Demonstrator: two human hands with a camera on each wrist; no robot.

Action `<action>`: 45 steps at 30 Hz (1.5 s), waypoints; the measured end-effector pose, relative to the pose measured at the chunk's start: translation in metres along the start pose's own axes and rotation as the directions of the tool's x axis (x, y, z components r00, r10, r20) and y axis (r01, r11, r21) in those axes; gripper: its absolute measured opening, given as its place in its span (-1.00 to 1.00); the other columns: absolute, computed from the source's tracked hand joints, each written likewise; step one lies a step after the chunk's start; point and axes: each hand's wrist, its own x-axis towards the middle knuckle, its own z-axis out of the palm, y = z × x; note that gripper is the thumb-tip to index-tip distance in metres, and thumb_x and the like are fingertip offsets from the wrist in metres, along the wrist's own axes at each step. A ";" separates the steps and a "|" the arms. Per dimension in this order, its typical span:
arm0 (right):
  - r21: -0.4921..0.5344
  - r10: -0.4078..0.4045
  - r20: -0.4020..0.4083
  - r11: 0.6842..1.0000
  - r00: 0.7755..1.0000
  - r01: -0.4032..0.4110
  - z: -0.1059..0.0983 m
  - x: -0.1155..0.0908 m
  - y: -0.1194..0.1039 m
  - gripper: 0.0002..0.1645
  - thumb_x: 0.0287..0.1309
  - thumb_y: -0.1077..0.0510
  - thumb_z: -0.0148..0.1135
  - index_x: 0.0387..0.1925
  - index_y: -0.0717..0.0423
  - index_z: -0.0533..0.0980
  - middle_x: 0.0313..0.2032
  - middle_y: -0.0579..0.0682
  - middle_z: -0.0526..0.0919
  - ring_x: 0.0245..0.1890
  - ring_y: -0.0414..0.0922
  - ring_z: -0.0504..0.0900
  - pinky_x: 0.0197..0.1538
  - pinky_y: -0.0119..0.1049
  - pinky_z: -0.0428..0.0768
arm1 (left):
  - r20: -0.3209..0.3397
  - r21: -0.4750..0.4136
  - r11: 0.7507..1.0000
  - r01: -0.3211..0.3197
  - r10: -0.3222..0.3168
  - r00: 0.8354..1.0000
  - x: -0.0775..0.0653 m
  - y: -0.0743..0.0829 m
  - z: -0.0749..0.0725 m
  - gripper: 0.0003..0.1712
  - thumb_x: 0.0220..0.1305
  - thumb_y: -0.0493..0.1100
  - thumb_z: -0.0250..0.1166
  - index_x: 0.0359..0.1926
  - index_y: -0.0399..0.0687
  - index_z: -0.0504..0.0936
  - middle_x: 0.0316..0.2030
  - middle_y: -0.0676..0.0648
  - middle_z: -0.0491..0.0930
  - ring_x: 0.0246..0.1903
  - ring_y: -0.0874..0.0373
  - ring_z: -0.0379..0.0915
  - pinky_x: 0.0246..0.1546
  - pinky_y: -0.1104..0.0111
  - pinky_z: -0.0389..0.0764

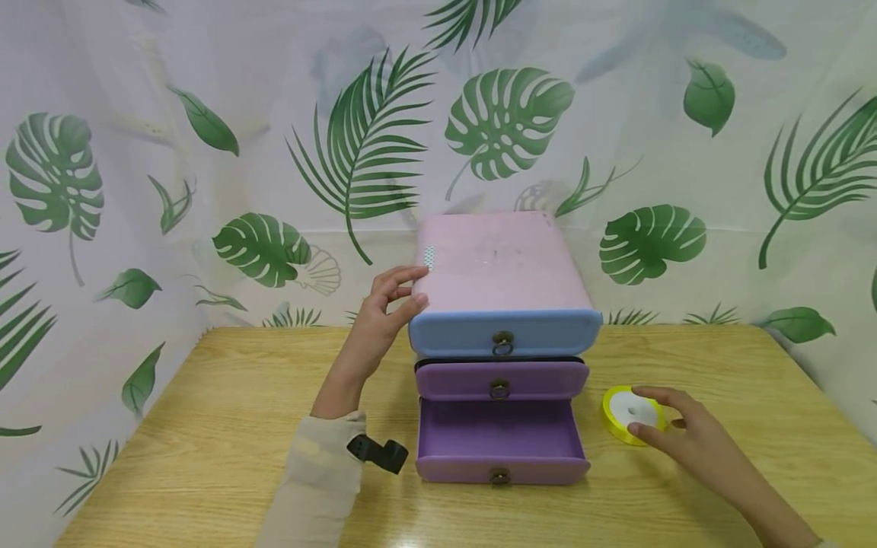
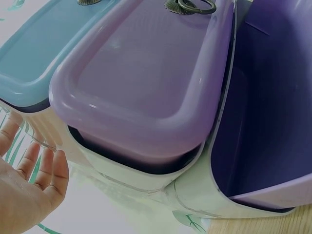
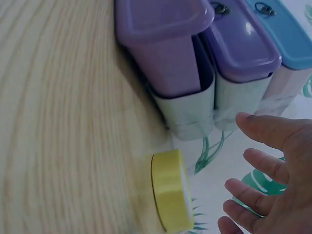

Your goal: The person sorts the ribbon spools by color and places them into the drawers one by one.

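Note:
A small drawer unit [image 1: 493,262] with a pink top stands on the table. Its bottom purple drawer [image 1: 500,430] is pulled out and bare inside; the middle purple drawer [image 1: 503,380] sticks out slightly, and the blue top drawer [image 1: 452,335] is in. My left hand [image 1: 380,327] rests against the unit's upper left side, its fingertips at the top edge. To the right of the unit lies a roll of yellow ribbon [image 3: 170,192] on a white spool. Above it hovers my right hand [image 1: 692,434], thumb and fingers spread, apart from the roll in the right wrist view.
The wood-grain table [image 1: 226,457] reaches back to a white cloth backdrop [image 1: 274,190] printed with green leaves, directly behind the unit. A black strap [image 1: 378,452] hangs at my left sleeve. Metal ring pulls [image 1: 503,344] stick out from the drawer fronts.

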 end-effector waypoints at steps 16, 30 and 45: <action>-0.201 -0.185 -0.047 0.964 0.982 0.172 0.012 0.017 0.028 -0.15 -0.23 0.17 0.56 0.12 0.46 0.40 0.07 0.60 0.39 0.05 0.58 0.33 -0.02 0.46 0.29 | -0.001 -0.005 1.000 -0.005 0.005 1.000 0.000 0.004 -0.001 -0.43 0.34 0.06 0.17 0.32 0.04 0.40 0.40 -0.02 0.05 0.24 -0.06 0.16 0.08 0.15 0.41; -0.243 -0.046 0.046 0.968 0.998 0.055 0.012 0.021 0.028 -0.15 -0.06 0.01 0.48 0.19 0.37 0.37 0.13 0.56 0.35 0.06 0.55 0.34 -0.13 0.38 0.42 | 0.004 -0.013 1.000 0.010 -0.010 1.000 -0.001 0.002 -0.001 -0.48 0.37 -0.13 0.12 0.33 0.03 0.38 0.41 -0.02 0.04 0.25 -0.07 0.15 0.09 0.16 0.39; -0.190 -0.073 0.006 0.979 0.997 0.073 0.018 0.021 0.028 -0.21 -0.13 0.12 0.51 0.13 0.39 0.41 0.10 0.54 0.36 0.07 0.51 0.35 -0.06 0.42 0.36 | 0.005 -0.015 1.000 0.007 -0.007 1.000 -0.001 0.001 0.000 -0.48 0.35 -0.06 0.13 0.32 0.08 0.40 0.39 0.02 0.07 0.25 -0.05 0.15 0.10 0.12 0.39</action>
